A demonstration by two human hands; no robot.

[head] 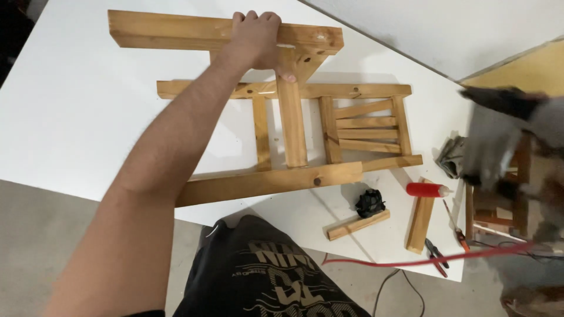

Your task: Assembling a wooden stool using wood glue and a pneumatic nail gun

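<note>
Gripping wooden frame [282, 126]: left hand [257, 38] | right hand [499, 147] blurred, grip unclear

On the white table [76, 117], toward four o'clock, a red glue bottle [427, 189] lies on its side across the top end of a short wood block [421, 218]. Just to its nine o'clock sits a crumpled black cloth [370, 203], and at that cloth's six o'clock rests a thin wood strip [358, 225]. A grey rag [451, 157] lies at three o'clock, near the table edge. Pliers [436, 255] with red and black handles sit at five o'clock, a red cable [423, 260] running beside them. A small wooden piece [499, 205], perhaps a stool, is blurred at far right.
</note>
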